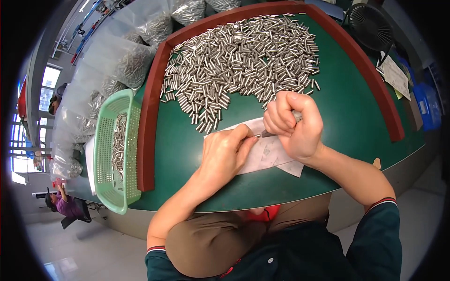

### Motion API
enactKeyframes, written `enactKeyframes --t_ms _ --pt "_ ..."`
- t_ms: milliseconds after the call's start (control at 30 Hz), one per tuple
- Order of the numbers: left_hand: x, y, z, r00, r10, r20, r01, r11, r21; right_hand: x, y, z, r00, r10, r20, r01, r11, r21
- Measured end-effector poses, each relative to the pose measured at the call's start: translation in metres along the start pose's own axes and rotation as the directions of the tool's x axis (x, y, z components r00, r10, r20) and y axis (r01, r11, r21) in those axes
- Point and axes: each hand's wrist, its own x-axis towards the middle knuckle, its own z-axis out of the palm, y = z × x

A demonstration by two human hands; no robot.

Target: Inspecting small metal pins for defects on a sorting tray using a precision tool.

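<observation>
Setting: a workshop bench topped in green (356, 117) with a raised red-brown rim (149, 117), windows far off at the left
Piece in hand: a small metal pin (268, 134), only partly visible, held just above the white paper sheet (265, 152) at the near middle of the bench, between the two hands
Right hand: the right hand (295, 126) is curled into a tight fist about the pin's upper end; a glint of metal shows at the top of the fist, though I cannot tell whether that is the same pin or more of them
Left hand: the left hand (225, 157) lies on the paper with fingers drawn narrow, the fingertips (248, 133) meeting the pin's lower end; whether they pinch it or only steady it I cannot tell
Handling: judged stiff, smooth and slippery, light singly, prone to roll; best pinched across the barrel near the middle
Heap: a broad pile of metal pins (243, 56) spreads over the far half of the bench, its nearest strays just beyond the paper
Basket: a pale green mesh basket (105, 154) sits outside the rim at the left, with pins lying inside it
Bags: clear plastic bags of pins (131, 65) stacked beyond the basket
Other items: a dark fan (370, 25) and a blue bin (429, 105) at the right; another person (63, 203) sits well apart at lower left
</observation>
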Motion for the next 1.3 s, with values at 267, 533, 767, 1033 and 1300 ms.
enactKeyframes --t_ms 267,533,767,1033,1300 --pt "-0.002 -0.003 -0.001 1.000 -0.009 0.017 0.009 1.000 0.030 0.001 0.001 -0.001 0.996 0.018 0.086 -0.019 1.000 0.008" --pt "0.000 -0.001 0.002 1.000 -0.025 -0.002 0.025 1.000 0.014 0.001 0.001 -0.004 0.995 0.017 0.103 -0.017 1.000 -0.001" --pt "-0.001 0.000 0.001 0.997 -0.074 0.007 0.074 0.997 -0.013 0.000 0.004 -0.003 0.992 -0.003 0.123 0.002 1.000 0.009" --pt "0.005 0.002 0.001 0.987 -0.135 0.081 0.136 0.991 -0.001 -0.001 0.005 0.000 0.994 -0.019 0.104 0.028 0.996 -0.086" --pt "0.012 0.010 -0.005 0.983 -0.152 0.103 0.154 0.988 -0.011 0.001 0.005 0.007 0.992 -0.065 0.112 0.086 0.978 -0.190"
